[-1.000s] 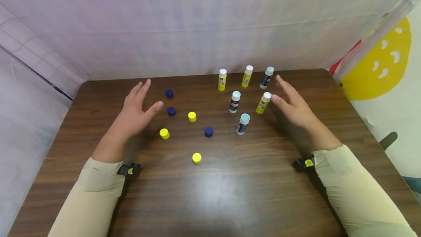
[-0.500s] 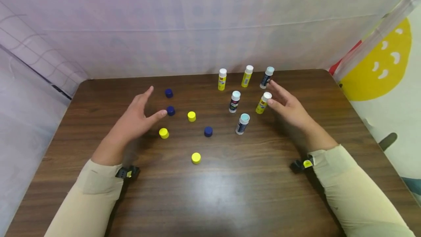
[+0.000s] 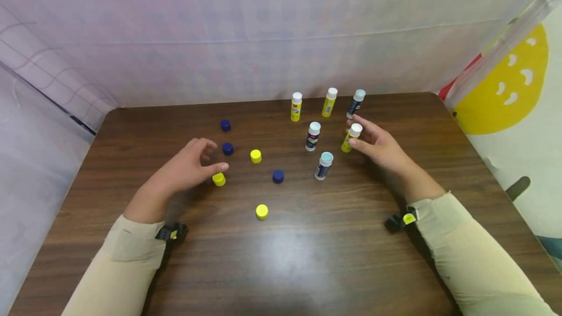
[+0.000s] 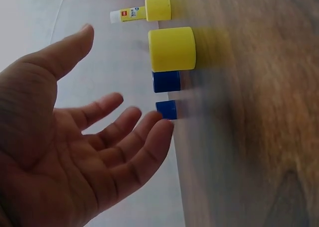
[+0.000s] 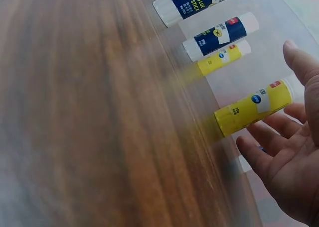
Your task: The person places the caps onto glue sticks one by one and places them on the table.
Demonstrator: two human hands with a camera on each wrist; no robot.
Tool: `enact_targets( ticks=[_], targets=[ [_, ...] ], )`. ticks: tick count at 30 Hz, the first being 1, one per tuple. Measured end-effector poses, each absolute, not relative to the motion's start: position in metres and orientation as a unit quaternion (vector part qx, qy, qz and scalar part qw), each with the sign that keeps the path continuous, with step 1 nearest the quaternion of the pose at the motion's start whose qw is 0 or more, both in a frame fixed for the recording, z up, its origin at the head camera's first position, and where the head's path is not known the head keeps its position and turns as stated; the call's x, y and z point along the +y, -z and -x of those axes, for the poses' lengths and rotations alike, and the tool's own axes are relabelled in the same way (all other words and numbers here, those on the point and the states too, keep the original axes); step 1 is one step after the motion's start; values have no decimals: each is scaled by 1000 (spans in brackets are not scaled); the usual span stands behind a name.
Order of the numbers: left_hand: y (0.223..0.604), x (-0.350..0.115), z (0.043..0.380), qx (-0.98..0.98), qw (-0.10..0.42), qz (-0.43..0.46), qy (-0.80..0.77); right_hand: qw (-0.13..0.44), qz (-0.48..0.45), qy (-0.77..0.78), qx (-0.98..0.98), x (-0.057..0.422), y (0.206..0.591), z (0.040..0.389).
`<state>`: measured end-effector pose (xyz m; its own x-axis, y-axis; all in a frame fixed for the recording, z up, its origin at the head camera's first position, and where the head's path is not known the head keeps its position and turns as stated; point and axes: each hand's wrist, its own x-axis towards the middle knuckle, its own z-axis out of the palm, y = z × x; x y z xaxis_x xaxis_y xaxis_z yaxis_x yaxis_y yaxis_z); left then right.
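My left hand (image 3: 186, 167) hovers by a yellow glue stick cap (image 3: 219, 180), its thumb overlapping the cap in the head view. The left wrist view shows that yellow cap (image 4: 172, 49) standing beyond the spread thumb and loosely bent fingers, with nothing held. On the right, my right hand (image 3: 379, 148) is placed around an uncapped yellow glue stick (image 3: 350, 139), thumb in front and fingers behind. In the right wrist view a gap shows between the thumb and this upright yellow glue stick (image 5: 256, 105); the fingers curve loosely beside it.
Two more yellow glue sticks (image 3: 296, 107) and three navy ones (image 3: 323, 166) stand uncapped on the wooden table (image 3: 333, 257). Three blue caps (image 3: 278, 176) and two other yellow caps (image 3: 262, 212) lie left of them. A pale curtain (image 3: 246, 33) hangs behind the table.
My left hand has come down and nearer, toward the yellow cap, its fingers bending more. My right hand has moved left, bringing thumb and fingers around the yellow glue stick.
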<state>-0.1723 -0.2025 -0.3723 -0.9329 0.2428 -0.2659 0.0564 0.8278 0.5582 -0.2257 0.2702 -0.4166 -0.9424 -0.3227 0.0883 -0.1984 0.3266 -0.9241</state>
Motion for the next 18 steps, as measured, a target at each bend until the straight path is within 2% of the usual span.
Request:
enact_targets(
  ticks=[10,18],
  targets=[
    [379,-201,171,932,198,-137,-271,71,112,558,819,271,420,225],
    [379,-200,170,925,223,-145,-271,69,103,578,807,267,421,226]
  ],
)
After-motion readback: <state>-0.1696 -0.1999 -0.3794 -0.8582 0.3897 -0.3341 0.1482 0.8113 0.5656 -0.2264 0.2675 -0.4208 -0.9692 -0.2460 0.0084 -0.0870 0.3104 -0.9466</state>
